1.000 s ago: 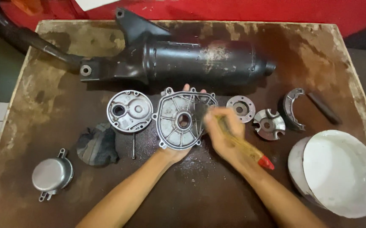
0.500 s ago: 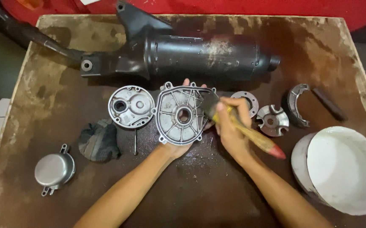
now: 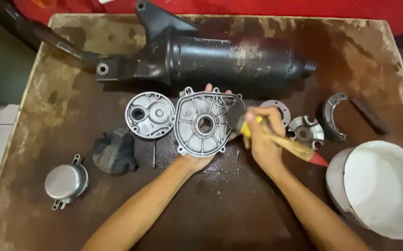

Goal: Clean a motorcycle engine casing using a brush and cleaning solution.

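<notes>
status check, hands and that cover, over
Left hand props ribbed metal cover from beneath. Right hand grips paintbrush, bristles on cover. Nothing blocking.

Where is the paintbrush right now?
In the head view, the paintbrush is right of centre, held in the right hand. Its bristles touch the right edge of the ribbed metal cover that the left hand holds.

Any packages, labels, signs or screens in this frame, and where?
None visible: no package, label, sign or screen.
Nearest to a container: white round tub, lower right of the table, unmarked.
Hands: left hand holds a grey ribbed engine cover; right hand holds a wooden-handled paintbrush against it.
</notes>
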